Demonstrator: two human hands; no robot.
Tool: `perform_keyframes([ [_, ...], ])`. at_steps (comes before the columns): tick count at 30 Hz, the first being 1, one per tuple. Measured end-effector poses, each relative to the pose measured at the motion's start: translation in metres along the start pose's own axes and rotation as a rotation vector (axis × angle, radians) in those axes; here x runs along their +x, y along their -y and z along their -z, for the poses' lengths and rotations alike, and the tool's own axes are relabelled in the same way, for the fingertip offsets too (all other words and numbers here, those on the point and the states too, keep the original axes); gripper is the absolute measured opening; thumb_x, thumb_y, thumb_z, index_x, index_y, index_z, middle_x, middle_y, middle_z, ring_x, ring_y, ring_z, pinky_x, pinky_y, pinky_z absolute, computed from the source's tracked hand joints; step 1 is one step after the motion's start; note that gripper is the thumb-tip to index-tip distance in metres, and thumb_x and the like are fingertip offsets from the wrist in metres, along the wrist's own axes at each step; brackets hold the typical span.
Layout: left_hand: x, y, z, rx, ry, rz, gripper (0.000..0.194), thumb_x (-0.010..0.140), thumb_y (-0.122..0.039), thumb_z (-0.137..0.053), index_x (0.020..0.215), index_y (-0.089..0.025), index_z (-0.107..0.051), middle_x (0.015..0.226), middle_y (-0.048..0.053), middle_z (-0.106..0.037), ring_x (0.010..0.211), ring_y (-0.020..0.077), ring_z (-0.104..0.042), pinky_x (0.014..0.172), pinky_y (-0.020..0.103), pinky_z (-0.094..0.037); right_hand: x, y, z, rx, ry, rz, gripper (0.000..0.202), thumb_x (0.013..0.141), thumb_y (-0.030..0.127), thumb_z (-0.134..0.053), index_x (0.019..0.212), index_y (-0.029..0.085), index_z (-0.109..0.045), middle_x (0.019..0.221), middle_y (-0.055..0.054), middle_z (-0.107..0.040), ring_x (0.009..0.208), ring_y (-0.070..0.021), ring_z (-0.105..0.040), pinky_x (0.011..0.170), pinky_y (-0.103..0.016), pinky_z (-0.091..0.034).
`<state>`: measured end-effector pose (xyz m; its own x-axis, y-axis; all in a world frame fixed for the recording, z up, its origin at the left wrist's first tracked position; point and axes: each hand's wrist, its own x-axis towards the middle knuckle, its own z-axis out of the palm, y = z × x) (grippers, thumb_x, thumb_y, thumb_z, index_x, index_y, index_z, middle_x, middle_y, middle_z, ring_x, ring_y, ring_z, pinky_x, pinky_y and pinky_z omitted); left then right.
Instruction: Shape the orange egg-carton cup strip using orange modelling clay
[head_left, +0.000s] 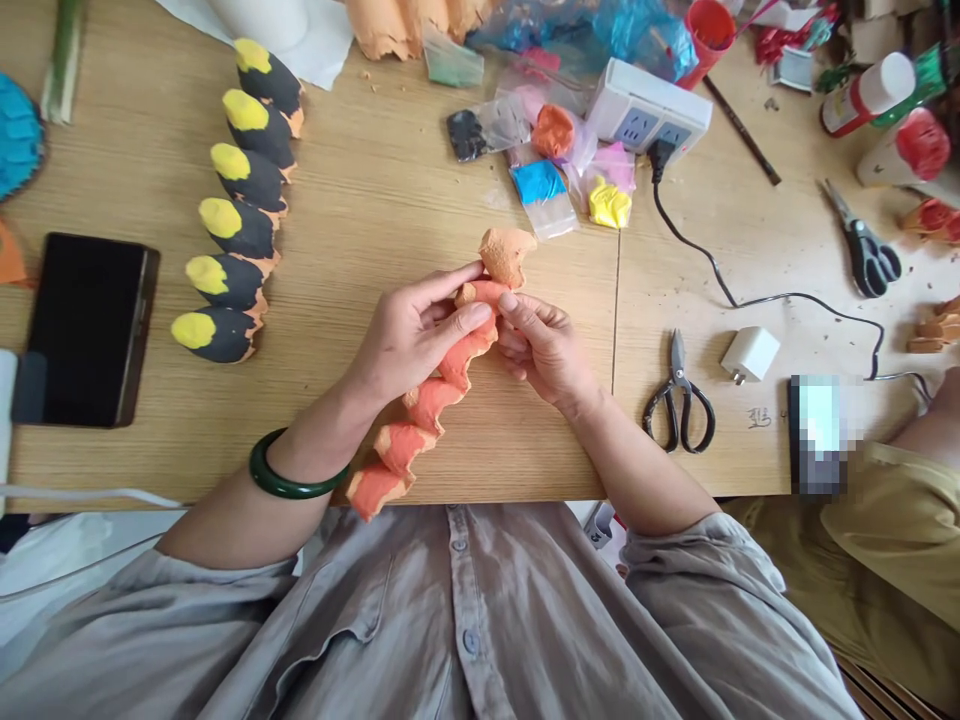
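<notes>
- Head view: the orange scalloped strip (pixel 431 400) lies slantwise between the two hands, over the near middle of the table (pixel 352 150), its near end reaching the table's edge just right of the green bangle (pixel 289 480).
- Left hand (pixel 405 330): thumb pressed on the strip's upper face, forefinger along its far left side, so it grips the strip near the far end; the other fingers are partly hidden.
- Right hand (pixel 547 340): thumb and forefinger pinch the strip's right edge just below the bare peach-coloured cup (pixel 504 257); the remaining fingers curl underneath.
- Weight and stiffness: it looks like thin moulded carton, so probably very light, firm along each cup and likely to flex where cups join.
- Surface: the orange coating seems to be soft modelling clay, perhaps a little tacky; hard thumb pressure could dent it.
- Fragile places: the ragged rims look easy to tear, and the narrow joins may crease if twisted.
- Best hold, I judge: the bare cup or uncoated rims, with fingers supporting from beneath.
- Left of it, the black-and-yellow strip (pixel 247 235) stands well apart.
</notes>
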<state>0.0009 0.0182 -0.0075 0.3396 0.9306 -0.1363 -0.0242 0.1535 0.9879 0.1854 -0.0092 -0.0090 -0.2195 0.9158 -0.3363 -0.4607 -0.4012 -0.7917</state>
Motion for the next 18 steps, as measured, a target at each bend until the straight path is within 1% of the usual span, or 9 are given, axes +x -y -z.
perform_keyframes([
  [3,-0.003,-0.007,-0.002,0.034,-0.045,-0.007,0.060,0.095,-0.071,-0.101,0.133,-0.026,-0.094,0.154,0.008,-0.086,0.148,0.0391,-0.079,0.131,0.048,-0.064,0.001,0.001,0.001,0.014,-0.024,-0.031,0.074,0.088,0.070,-0.105,0.071,0.026,-0.048,0.056,0.015,-0.030,0.050,-0.0057,-0.021,0.039,-0.018,-0.027],
  [5,-0.003,-0.008,0.000,0.010,-0.056,-0.003,0.056,0.097,-0.069,-0.100,0.132,-0.026,-0.095,0.155,0.007,-0.086,0.154,0.0400,-0.075,0.135,0.048,-0.060,0.001,0.003,0.002,0.037,-0.040,-0.060,0.071,0.093,0.065,-0.103,0.072,0.026,-0.048,0.058,0.015,-0.028,0.050,-0.0056,-0.020,0.040,-0.018,-0.027],
  [7,-0.001,-0.006,0.002,-0.051,-0.030,0.011,0.052,0.101,-0.067,-0.098,0.133,-0.026,-0.095,0.155,0.005,-0.086,0.161,0.0414,-0.069,0.140,0.052,-0.054,0.001,0.006,0.002,0.066,-0.056,-0.090,0.069,0.096,0.061,-0.102,0.073,0.025,-0.049,0.059,0.015,-0.027,0.051,-0.0055,-0.018,0.041,-0.017,-0.027],
  [9,0.002,-0.003,0.004,-0.136,0.017,0.037,0.051,0.104,-0.068,-0.094,0.133,-0.026,-0.094,0.153,0.004,-0.087,0.165,0.0430,-0.065,0.143,0.056,-0.051,0.001,0.010,0.002,0.091,-0.082,-0.114,0.066,0.099,0.059,-0.101,0.074,0.024,-0.050,0.059,0.015,-0.025,0.051,-0.0054,-0.015,0.041,-0.016,-0.025],
  [11,0.005,-0.001,0.005,-0.202,0.050,0.075,0.051,0.100,-0.068,-0.096,0.132,-0.028,-0.095,0.149,0.004,-0.088,0.162,0.0446,-0.067,0.139,0.059,-0.054,0.002,0.013,0.002,0.107,-0.105,-0.132,0.065,0.101,0.058,-0.099,0.074,0.024,-0.051,0.059,0.016,-0.023,0.052,-0.0055,-0.013,0.041,-0.016,-0.023],
  [14,0.006,-0.001,0.004,-0.222,0.048,0.112,0.046,0.086,-0.058,-0.108,0.123,-0.032,-0.097,0.136,0.004,-0.091,0.149,0.0459,-0.076,0.126,0.060,-0.064,0.002,0.014,0.002,0.114,-0.112,-0.156,0.065,0.103,0.058,-0.098,0.074,0.024,-0.051,0.059,0.016,-0.022,0.052,-0.0054,-0.011,0.041,-0.015,-0.022],
  [15,0.005,-0.002,0.004,-0.211,0.043,0.110,0.044,0.084,-0.055,-0.110,0.120,-0.033,-0.097,0.133,0.005,-0.092,0.144,0.0458,-0.078,0.122,0.060,-0.067,0.003,0.014,0.002,0.114,-0.111,-0.161,0.066,0.104,0.059,-0.097,0.073,0.024,-0.050,0.059,0.016,-0.022,0.052,-0.0054,-0.012,0.041,-0.015,-0.023],
  [18,0.004,-0.005,0.005,-0.136,0.022,0.048,0.038,0.087,-0.053,-0.109,0.119,-0.035,-0.098,0.131,0.003,-0.090,0.138,0.0427,-0.079,0.119,0.059,-0.068,0.003,0.011,0.003,0.112,-0.118,-0.156,0.071,0.105,0.063,-0.094,0.072,0.025,-0.044,0.061,0.014,-0.023,0.052,-0.0058,-0.014,0.041,-0.016,-0.026],
])
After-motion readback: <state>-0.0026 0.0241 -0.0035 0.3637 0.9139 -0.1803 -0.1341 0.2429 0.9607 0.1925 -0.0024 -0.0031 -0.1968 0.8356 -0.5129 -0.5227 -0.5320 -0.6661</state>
